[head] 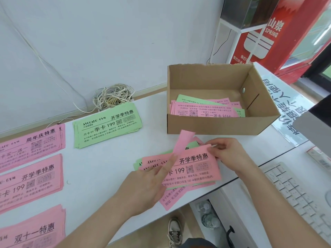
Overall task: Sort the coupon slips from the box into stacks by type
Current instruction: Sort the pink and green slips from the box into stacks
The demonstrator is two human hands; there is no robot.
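Observation:
An open cardboard box [220,124] at the back right holds several pink and green coupon slips [206,109]. In front of it a loose bundle of pink and green slips [197,169] lies fanned on the white table. My left hand [148,187] pinches one pink slip [182,142] and lifts it up off the bundle. My right hand [227,154] grips the bundle's right edge. Sorted stacks lie at left: a green stack [107,125] and three pink stacks [34,144], [30,181], [34,230].
A coil of white cord [112,97] lies by the wall behind the green stack. A white keyboard [300,194] sits on a lower desk at right. A red water dispenser sign [268,36] stands behind the box. The table's front edge runs just under the bundle.

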